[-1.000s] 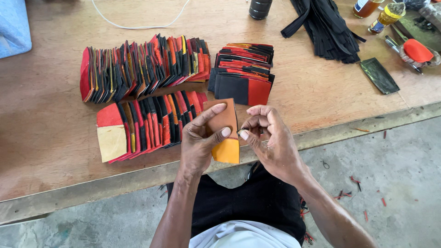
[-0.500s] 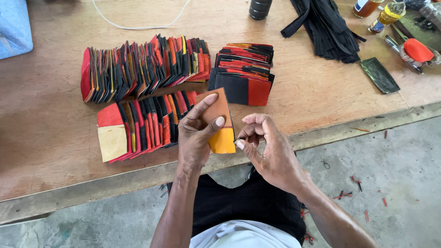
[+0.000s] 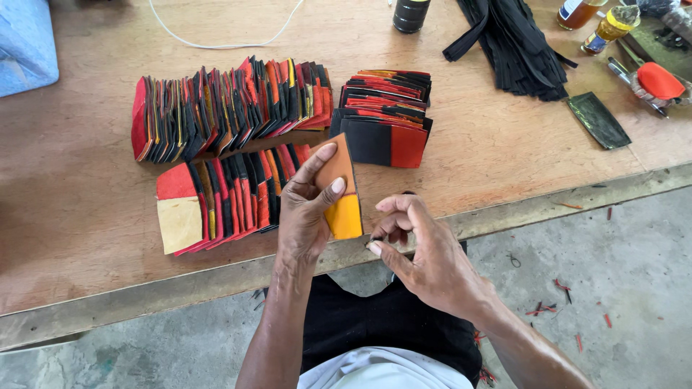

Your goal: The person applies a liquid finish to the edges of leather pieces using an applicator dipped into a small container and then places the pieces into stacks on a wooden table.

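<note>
**One two-tone piece held at the bench edge**

One flat brown-and-yellow leather piece (image 3: 340, 196) is pinched upright by the left hand (image 3: 306, 216), thumb across the face, fingers behind, just over the wooden table's (image 3: 86, 216) front edge. Judged light, thin, semi-stiff w/ some flex; best gripped by edges. Right hand (image 3: 425, 256) sits just beside, fingertips pressed together on sth. small & dark, unclear what. Behind: fanned rows of red, black & orange leather pieces (image 3: 231, 108) and a squared stack (image 3: 386, 119).

Our left hand (image 3: 306, 209) is raised, thumb and fingers pinched together. Our right hand (image 3: 425, 256) sits just right of it, nearer us, fingers curled inward.
</note>
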